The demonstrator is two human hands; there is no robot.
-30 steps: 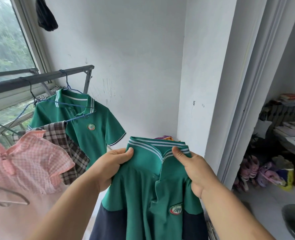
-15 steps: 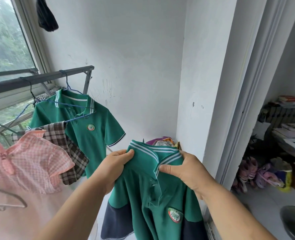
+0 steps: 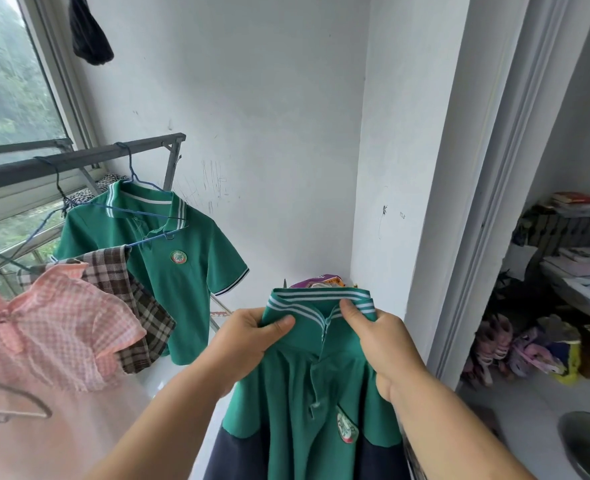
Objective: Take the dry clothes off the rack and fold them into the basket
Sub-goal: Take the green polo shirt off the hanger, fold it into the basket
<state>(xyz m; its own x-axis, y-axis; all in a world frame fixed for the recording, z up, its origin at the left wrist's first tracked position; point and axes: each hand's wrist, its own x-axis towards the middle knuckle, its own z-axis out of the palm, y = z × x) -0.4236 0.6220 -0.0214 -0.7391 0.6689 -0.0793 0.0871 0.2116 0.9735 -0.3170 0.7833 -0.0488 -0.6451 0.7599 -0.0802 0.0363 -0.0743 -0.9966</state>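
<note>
A green polo shirt [image 3: 297, 396] with a striped collar, a chest badge and navy lower panels hangs in front of me. My left hand [image 3: 248, 337] grips its left shoulder just under the collar, thumb on top. My right hand [image 3: 380, 341] pinches the right side of the collar. On the grey drying rack [image 3: 79, 159] by the window hang a second green polo [image 3: 182, 271] on a blue hanger, a brown plaid garment [image 3: 141, 306] and a pink checked dress [image 3: 51, 327]. No basket is in view.
A white wall corner [image 3: 383, 168] stands straight ahead, with a colourful packet [image 3: 318, 280] at its foot. A dark cloth [image 3: 89, 32] hangs high by the window. Right of the door frame [image 3: 487, 202] are cluttered shelves, shoes [image 3: 515, 344] and a metal basin [image 3: 588, 441].
Both hands have drawn closer together near the collar, bunching the shoulders inward. The shirt now hangs narrower, and the collar has squared up toward me.
</note>
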